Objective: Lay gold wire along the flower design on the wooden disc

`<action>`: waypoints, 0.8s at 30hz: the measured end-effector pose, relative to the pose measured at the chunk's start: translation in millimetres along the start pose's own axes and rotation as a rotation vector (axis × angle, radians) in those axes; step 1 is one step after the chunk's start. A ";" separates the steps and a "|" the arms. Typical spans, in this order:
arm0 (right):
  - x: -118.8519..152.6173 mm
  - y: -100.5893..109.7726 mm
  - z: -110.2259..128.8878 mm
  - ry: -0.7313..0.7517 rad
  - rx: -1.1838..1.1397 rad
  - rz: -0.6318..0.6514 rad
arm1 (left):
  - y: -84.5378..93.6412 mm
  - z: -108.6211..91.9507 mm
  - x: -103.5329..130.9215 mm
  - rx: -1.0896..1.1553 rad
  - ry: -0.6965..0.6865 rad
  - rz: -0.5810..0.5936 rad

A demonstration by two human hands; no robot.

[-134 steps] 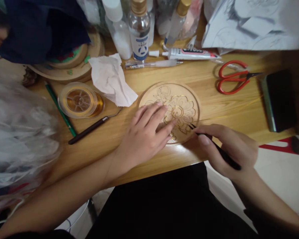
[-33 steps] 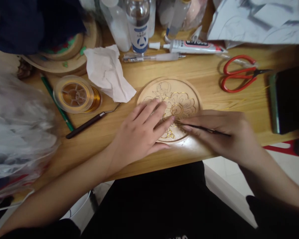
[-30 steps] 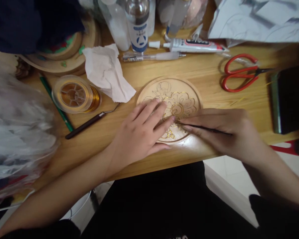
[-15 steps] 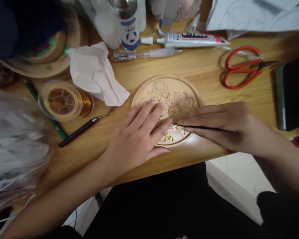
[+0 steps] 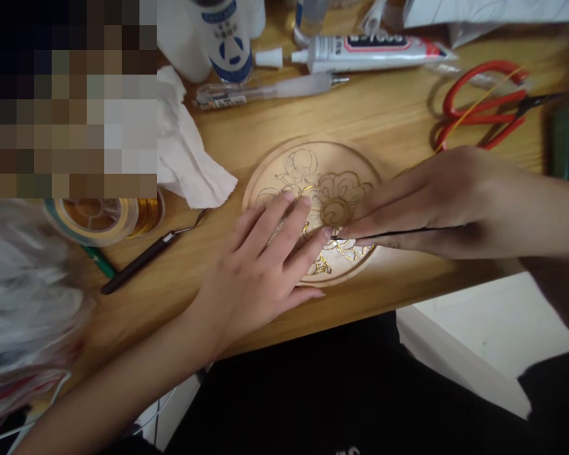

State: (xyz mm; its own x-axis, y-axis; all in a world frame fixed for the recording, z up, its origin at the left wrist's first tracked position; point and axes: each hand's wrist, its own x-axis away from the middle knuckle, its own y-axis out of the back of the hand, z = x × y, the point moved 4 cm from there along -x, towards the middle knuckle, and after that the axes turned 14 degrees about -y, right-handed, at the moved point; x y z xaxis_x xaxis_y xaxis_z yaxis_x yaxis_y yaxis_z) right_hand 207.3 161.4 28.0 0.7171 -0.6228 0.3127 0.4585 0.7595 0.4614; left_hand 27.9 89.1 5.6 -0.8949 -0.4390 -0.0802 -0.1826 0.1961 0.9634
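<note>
A round wooden plaque (image 5: 355, 155) with pencilled flowers lies on the table, its lower petals and leaves edged in gold wire (image 5: 321, 264). My left hand (image 5: 265, 259) rests over its left side, fingers stretched out and lying flat. From the right, my right hand (image 5: 436, 196) pinches slim black tweezers (image 5: 401, 232). Their tip touches down, or nearly so, by my left index fingertip, at the lower petals. What the tip grips is too small to make out. A loose strand of gold wire (image 5: 477, 109) rises behind my right hand, across the red scissors (image 5: 483, 117).
Behind the plaque are a glue tube (image 5: 355, 54), a pen (image 5: 284, 87) and a bottle (image 5: 227, 47). On the left are crumpled tissue (image 5: 189, 151), a gold wire spool (image 5: 146, 215), a dark-handled hooked tool (image 5: 140, 262) and plastic bags (image 5: 23, 284). The upper left is pixelated.
The view has shifted slightly. My right wrist has lifted and turned, and the loose wire now crosses the scissors. The tweezers' tip stays by my left index finger; my left hand keeps its place.
</note>
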 end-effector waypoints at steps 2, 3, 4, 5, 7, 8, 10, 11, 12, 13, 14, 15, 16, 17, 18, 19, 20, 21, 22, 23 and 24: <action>-5.9 1.1 -2.8 -0.057 -0.021 0.049 | 0.1 0.3 -0.1 0.004 0.002 0.011; -8.4 1.6 -4.6 -0.099 -0.035 0.070 | 0.1 0.4 -0.2 0.005 -0.001 0.014; -10.0 1.9 -6.2 -0.138 -0.046 0.092 | 0.0 0.5 -0.2 0.005 -0.005 0.013; -10.3 2.7 -7.0 -0.154 -0.056 0.098 | -0.2 0.5 -0.1 0.005 -0.010 0.012; -5.6 4.8 -5.4 -0.110 -0.045 0.071 | -0.8 0.5 0.2 0.004 -0.015 0.004; -0.2 5.7 -3.0 -0.057 -0.023 0.031 | -1.0 0.4 0.4 0.003 -0.014 -0.006; 15.8 4.3 3.2 0.033 0.043 -0.072 | -1.7 -0.1 0.7 -0.005 -0.013 -0.021; 25.2 1.9 6.6 0.051 0.063 -0.155 | -2.0 -0.5 0.9 -0.015 -0.014 -0.029; 34.0 -4.7 9.4 0.024 0.090 -0.192 | -2.2 -0.8 1.0 -0.027 -0.014 -0.037; 42.5 -11.9 13.2 0.000 0.110 -0.277 | -2.4 -1.2 1.1 -0.040 -0.017 -0.042; 49.8 -20.5 15.9 -0.068 0.116 -0.379 | -2.7 -1.5 1.2 -0.053 -0.019 -0.045; 56.0 -30.6 18.2 -0.151 0.093 -0.487 | -3.0 -1.7 1.4 -0.064 -0.022 -0.044; 61.8 -40.4 20.5 -0.228 0.044 -0.635 | -3.2 -1.8 1.5 -0.073 -0.024 -0.046; 65.6 -52.0 22.8 -0.295 0.009 -0.745 | -3.5 -1.9 1.8 -0.079 -0.026 -0.046; 66.9 -64.4 24.6 -0.361 -0.017 -0.810 | -3.8 -1.9 2.1 -0.084 -0.026 -0.048; 67.7 -74.7 27.3 -0.389 -0.032 -0.897 | -3.9 -1.9 2.4 -0.089 -0.026 -0.054; 67.6 -83.4 29.9 -0.401 -0.036 -0.978 | -4.2 -1.8 2.9 -0.093 -0.021 -0.057; 66.2 -90.7 31.6 -0.418 -0.034 -1.021 | -4.3 -1.8 3.2 -0.096 -0.018 -0.064; 64.5 -96.1 33.3 -0.421 -0.023 -1.059 | -4.4 -1.8 3.6 -0.098 -0.014 -0.070; 62.9 -99.9 34.4 -0.419 -0.010 -1.089 | -4.5 -2.0 3.8 -0.099 -0.011 -0.076; 61.4 -102.6 35.1 -0.416 0.004 -1.109 | -4.6 -2.3 4.0 -0.097 -0.006 -0.078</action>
State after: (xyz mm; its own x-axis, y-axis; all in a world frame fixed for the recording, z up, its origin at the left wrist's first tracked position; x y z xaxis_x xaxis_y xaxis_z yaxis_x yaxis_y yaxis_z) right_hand 185.8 38.7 28.9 -0.2976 -0.9546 -0.0148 0.7200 -0.2346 0.6532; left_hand 26.0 84.5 1.4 -0.8821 -0.4440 -0.1574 -0.2120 0.0757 0.9743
